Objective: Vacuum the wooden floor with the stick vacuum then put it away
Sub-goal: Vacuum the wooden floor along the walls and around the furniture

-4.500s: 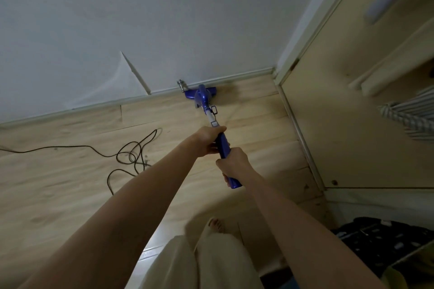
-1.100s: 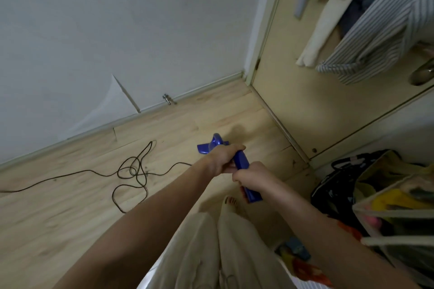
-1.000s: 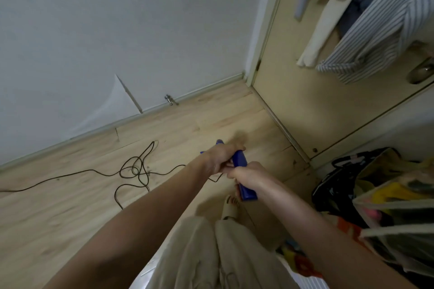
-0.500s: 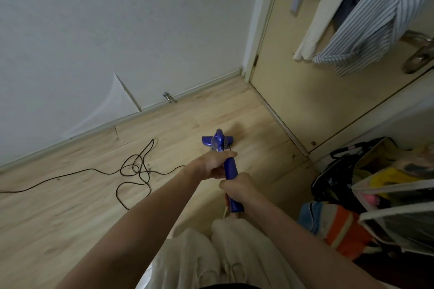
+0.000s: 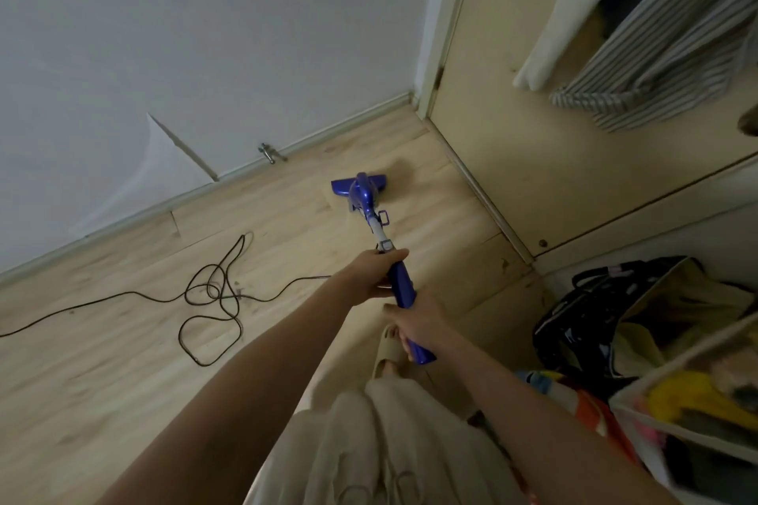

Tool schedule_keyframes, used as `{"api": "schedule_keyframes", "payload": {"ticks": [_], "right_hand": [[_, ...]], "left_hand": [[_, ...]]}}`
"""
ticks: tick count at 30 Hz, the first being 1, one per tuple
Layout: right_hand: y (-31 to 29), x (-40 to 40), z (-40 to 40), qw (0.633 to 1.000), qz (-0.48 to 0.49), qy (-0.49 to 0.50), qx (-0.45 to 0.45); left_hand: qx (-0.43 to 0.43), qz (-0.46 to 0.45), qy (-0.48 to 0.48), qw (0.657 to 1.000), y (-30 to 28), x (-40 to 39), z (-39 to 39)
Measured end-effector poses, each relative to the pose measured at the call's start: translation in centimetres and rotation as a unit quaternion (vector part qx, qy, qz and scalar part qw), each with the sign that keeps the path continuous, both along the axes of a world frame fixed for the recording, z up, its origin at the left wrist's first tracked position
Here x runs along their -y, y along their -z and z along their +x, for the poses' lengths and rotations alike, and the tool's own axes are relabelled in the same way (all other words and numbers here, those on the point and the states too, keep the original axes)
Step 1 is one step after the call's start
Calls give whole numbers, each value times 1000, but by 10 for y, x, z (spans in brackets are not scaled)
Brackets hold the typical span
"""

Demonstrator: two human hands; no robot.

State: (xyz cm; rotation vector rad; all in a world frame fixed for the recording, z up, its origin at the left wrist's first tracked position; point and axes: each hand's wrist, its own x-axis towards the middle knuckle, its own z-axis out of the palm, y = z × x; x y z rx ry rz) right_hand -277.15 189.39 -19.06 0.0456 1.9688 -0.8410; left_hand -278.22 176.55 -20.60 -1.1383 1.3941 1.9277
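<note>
Gripping the blue handle of the stick vacuum (image 5: 400, 283), the left hand (image 5: 375, 275) wraps the upper part just below the grey tube, while the right hand (image 5: 418, 324) curls round the lower end nearer the body, so both are closed on the same handle, one just behind the other. From the hands the tube runs toward 12 o'clock, ending in the blue floor head (image 5: 360, 187), which lies flat on the wooden floor (image 5: 102, 361) a little short of the skirting board. At 9 o'clock from the hands a black power cord (image 5: 209, 299) lies in loose loops on the boards, one end trailing toward the left edge. A small metal door stop (image 5: 268, 153) sits at the foot of the white wall (image 5: 205, 33) at 11 o'clock. At 2 o'clock stands a beige door (image 5: 512, 135) with a striped shirt (image 5: 672, 45) hanging on it, and at 4 o'clock a black bag (image 5: 582, 324) sits among cluttered things.
</note>
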Motion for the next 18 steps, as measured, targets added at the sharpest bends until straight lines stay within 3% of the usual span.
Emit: {"api": "schedule_keyframes", "payload": {"ticks": [4,10,18], "right_hand": [[3,10,-65,999,-29,-13,-8],[-6,30,-143,991,-109,42,58],[-3,44,-161,996,-89,25,-19]], "left_hand": [[-2,3,-32,999,3,12,-59],[-11,-7,-66,998,2,42,-131],[-9,4,-70,998,-1,56,-157]]}}
